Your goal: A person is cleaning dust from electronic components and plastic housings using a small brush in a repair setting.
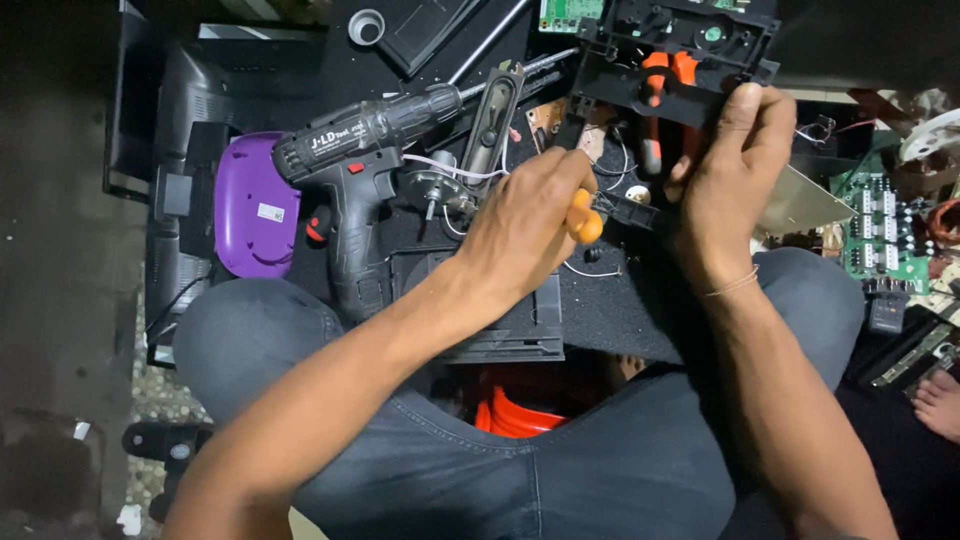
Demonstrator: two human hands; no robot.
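**Screwdriver in left hand aims right, toward the black frame held by the right hand**

The left hand is closed around an orange-handled screwdriver; only the handle end shows past the fingers, the shaft is mostly hidden. Its long axis runs roughly left to right, tip pointing toward a small black plastic piece just beside the handle. The right hand is closed on the lower edge of a black plastic frame, thumb up against its right side, tilting it up off the floor. The frame lies above and slightly right of the left hand, near but apart from it. The right hand is already on the frame; the left is the nearer one to the small black piece.

Orange-handled pliers sit under or behind the frame, handles pointing down toward the hands; contact unclear. A cordless drill lies well left of the left hand, chuck pointing right, untouched. A long narrow speaker lies between drill and frame, upright in the view. A green circuit board lies far right, a purple case far left.
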